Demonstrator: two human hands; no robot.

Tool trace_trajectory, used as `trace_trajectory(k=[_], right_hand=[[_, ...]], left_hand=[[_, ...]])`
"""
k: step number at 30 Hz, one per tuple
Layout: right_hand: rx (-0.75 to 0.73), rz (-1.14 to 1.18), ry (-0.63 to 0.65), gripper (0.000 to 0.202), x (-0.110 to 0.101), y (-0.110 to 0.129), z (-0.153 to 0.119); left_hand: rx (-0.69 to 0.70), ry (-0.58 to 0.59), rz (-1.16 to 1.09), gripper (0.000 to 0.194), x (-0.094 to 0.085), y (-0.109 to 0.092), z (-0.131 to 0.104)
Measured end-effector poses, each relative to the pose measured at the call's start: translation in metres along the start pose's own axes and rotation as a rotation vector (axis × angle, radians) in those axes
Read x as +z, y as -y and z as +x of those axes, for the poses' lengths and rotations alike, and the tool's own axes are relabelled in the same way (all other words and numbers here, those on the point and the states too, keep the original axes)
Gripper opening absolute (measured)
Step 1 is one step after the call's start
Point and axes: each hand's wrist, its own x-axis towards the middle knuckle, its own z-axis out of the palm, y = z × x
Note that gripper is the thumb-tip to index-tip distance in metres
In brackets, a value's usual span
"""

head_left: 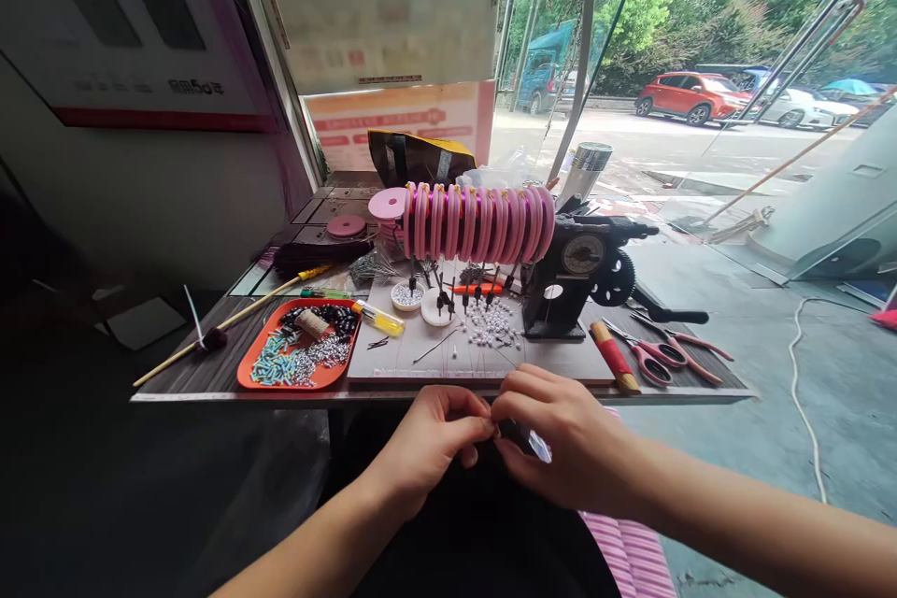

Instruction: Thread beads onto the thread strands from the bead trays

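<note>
My left hand (pixel 438 434) and my right hand (pixel 550 420) meet just in front of the table edge, thumbs and forefingers pinched together. What lies between the fingertips is too small to make out. Behind them stands a black hand-cranked winding machine (pixel 561 299) carrying a row of pink rings (pixel 480 224). Thin threads run down from it, with dark weights (pixel 443 301) hanging below. White beads (pixel 494 325) are scattered on the pale board (pixel 392 364), next to a small bowl of beads (pixel 406 296).
An orange tray (pixel 245 364) with beads and a spool stands left, beside a wooden stick (pixel 231 322). A yellow lighter (pixel 379 318) lies near it. On the right are scissors (pixel 655 364), pliers (pixel 701 360) and a red-wrapped wooden piece (pixel 615 355). The crank handle (pixel 676 315) juts right.
</note>
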Motion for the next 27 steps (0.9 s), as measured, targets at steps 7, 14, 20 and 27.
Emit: trace_trajectory(k=[7,14,20,27], right_hand=[[-0.15,-0.233,0.052,0.016,0.004,0.0,0.002],[-0.093,-0.177,0.027,0.018,0.005,-0.004,0.005],[0.118,0.102,0.082,0.016,-0.001,-0.004,0.008],[0.134,0.017,0.173,0.014,-0.007,-0.001,0.009]], left_hand=[[0.047,-0.017,0.091,0.011,0.0,0.001,-0.001],[0.071,-0.038,0.178,0.011,0.005,0.002,-0.002],[0.099,-0.022,0.217,0.009,0.004,0.001,-0.005],[0.113,-0.043,0.264,0.008,0.003,0.0,-0.006]])
